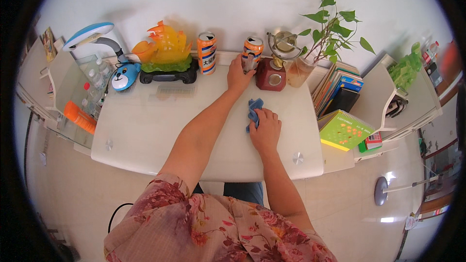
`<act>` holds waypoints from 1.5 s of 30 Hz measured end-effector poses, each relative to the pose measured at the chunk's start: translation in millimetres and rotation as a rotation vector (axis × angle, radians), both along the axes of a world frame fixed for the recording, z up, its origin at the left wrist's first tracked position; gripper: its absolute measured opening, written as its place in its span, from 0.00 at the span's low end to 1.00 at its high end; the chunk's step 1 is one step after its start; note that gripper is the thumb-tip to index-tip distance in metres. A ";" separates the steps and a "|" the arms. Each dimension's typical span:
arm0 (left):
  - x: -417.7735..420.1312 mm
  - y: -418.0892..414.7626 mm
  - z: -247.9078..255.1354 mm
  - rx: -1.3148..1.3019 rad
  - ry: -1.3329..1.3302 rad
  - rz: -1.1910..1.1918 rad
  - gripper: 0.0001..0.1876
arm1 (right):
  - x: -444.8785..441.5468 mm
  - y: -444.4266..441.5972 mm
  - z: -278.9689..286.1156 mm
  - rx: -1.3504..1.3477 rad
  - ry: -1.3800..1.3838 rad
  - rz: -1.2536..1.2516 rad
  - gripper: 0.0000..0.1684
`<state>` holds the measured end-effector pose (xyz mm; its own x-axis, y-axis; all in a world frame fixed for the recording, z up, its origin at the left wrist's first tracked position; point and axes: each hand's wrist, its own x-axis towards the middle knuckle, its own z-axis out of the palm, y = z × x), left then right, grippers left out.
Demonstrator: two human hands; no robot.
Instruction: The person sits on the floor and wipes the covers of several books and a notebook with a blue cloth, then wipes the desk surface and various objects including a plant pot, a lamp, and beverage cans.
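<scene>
My left hand (239, 76) grips the lower part of an orange beverage can (253, 48) at the back of the white table (145, 131). The can's top is open, and it leans slightly. Nearer to me, my right hand (266, 128) holds a crumpled blue cloth (255, 111) against the tabletop. A second orange can (206, 54) stands upright to the left, beside a flame-coloured translucent ornament (167, 51) on a dark base. Just right of the held can is a dark red base (271, 74) with a metal-ringed globe ornament (285, 42).
A blue bear desk lamp (125, 76) stands at the back left, with plastic bottles (95, 80) and an orange-capped container (80, 117) beyond the table's edge. Towards the right are a plant in a vase (300, 72), books (336, 83) and a green desk calendar (346, 130).
</scene>
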<state>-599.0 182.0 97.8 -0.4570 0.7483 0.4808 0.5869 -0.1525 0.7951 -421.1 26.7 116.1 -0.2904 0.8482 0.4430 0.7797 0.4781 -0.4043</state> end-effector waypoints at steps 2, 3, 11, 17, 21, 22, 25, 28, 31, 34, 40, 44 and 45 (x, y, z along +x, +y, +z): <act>0.1 0.7 -0.9 -0.006 -0.006 0.013 0.46 | -0.5 0.0 -0.3 0.014 0.006 0.005 0.23; -0.4 1.1 -1.0 0.001 0.005 0.017 0.46 | -0.8 0.0 -0.4 0.005 0.009 0.004 0.23; 0.9 -3.9 1.2 -0.051 -0.011 0.004 0.49 | 0.3 1.4 -1.6 0.006 0.016 0.005 0.22; -4.7 -44.5 -2.1 0.104 0.112 0.218 0.41 | 1.2 2.7 -4.5 0.016 0.026 0.008 0.22; -26.5 -67.1 2.0 0.254 0.109 0.448 0.40 | 0.5 1.9 -5.6 0.010 0.024 0.006 0.22; -32.8 -67.9 4.2 0.285 0.089 0.480 0.42 | 0.4 2.0 -5.4 0.013 0.020 0.008 0.22; -52.1 -67.0 8.2 0.229 -0.030 0.458 0.47 | -0.2 1.3 -4.3 0.013 0.002 0.002 0.21; -65.0 -58.3 10.6 0.151 -0.065 0.425 0.51 | -1.1 1.0 -3.3 0.018 0.006 0.001 0.21; -73.2 -46.7 12.8 0.146 -0.110 0.378 0.50 | -0.6 0.7 -4.0 0.031 0.004 0.002 0.20; -78.8 -42.1 14.8 0.073 -0.129 0.347 0.46 | 0.6 1.8 -6.4 0.034 -0.004 0.003 0.20; -67.9 -72.8 19.8 0.105 -0.190 0.201 0.38 | 0.7 7.2 -13.1 0.073 0.033 0.001 0.19; -52.0 -123.8 23.8 0.164 -0.319 -0.012 0.36 | 4.5 10.0 -16.8 0.057 0.045 0.032 0.20; -48.8 -136.6 25.4 0.149 -0.424 -0.088 0.35 | 5.4 11.1 -17.7 0.058 0.056 0.037 0.21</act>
<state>-647.7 45.5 123.2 -0.5741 0.7299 0.3709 0.1944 -0.3185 0.9278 -415.7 37.8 98.4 -0.2944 0.8101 0.5070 0.7382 0.5297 -0.4176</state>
